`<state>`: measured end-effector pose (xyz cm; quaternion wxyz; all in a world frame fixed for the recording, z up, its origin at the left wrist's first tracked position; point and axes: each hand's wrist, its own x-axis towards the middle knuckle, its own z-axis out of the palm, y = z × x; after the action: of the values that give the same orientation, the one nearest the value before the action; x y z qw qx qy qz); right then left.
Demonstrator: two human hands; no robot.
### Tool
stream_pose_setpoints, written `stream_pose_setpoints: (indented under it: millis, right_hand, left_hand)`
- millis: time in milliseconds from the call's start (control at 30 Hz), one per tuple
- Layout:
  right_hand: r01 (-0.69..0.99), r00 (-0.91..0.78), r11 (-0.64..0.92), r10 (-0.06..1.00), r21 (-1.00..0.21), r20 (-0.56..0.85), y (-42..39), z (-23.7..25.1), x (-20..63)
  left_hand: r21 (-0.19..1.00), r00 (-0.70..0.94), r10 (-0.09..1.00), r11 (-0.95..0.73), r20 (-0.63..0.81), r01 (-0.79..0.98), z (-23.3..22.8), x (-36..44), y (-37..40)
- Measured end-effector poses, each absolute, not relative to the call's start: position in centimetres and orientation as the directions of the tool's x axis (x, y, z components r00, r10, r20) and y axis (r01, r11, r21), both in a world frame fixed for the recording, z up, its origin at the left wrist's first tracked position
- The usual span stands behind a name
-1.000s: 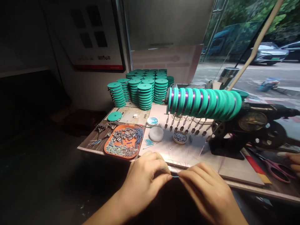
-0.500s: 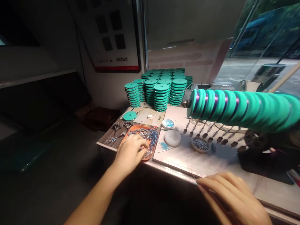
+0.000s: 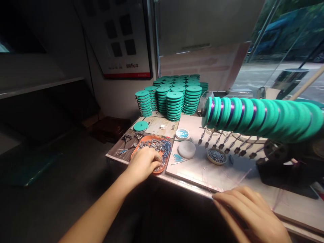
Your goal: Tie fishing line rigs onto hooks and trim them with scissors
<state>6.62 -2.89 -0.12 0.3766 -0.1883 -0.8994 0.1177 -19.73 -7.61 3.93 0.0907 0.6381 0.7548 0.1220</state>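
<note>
While fine line (image 3: 209, 189) is pinched in the right hand (image 3: 249, 209), small parts (image 3: 165, 148), probably light, slick, best nipped mid-length, are partly covered by the half-curled left hand (image 3: 144, 163), contents unseen, in a tray (image 3: 159, 172) at the surface's (image 3: 115, 152) front edge.

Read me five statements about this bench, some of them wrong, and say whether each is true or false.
1. The left hand is at the orange tray. True.
2. The right hand is at the tray as well. False: the right hand is by the front edge of the table, apart from the tray.
3. A lone green disc lies flat beyond the tray. True.
4. The discs on the machine are red. False: the machine discs are green.
5. The dish of blue pieces sits left of the bead bowl. True.
</note>
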Motion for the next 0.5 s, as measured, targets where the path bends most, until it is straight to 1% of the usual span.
stream_pose_setpoints:
  millis: [67, 133, 367, 500]
  right_hand:
    - [0.220, -0.681, 0.928, 0.366, -0.300, 0.634, -2.53, -0.12, 6.68]
    - [0.206, -0.695, 0.940, 0.335, -0.270, 0.636, -2.32, -0.06, 6.64]
    - [0.222, -0.615, 0.924, 0.381, -0.312, 0.690, -2.69, 0.34, 6.01]
    - [0.234, -0.628, 0.914, 0.402, -0.331, 0.667, -2.57, -0.04, 6.11]
  left_hand:
    - [0.328, -0.189, 0.981, 0.164, 0.045, 0.930, 4.09, -19.91, -7.64]
    - [0.354, -0.221, 0.973, 0.182, 0.072, 0.917, 4.19, -19.96, -7.62]
    - [0.462, -0.252, 0.964, 0.184, 0.088, 0.868, 3.95, -19.91, -7.47]
    - [0.534, -0.286, 0.951, 0.181, 0.119, 0.826, 4.02, -20.15, -7.56]
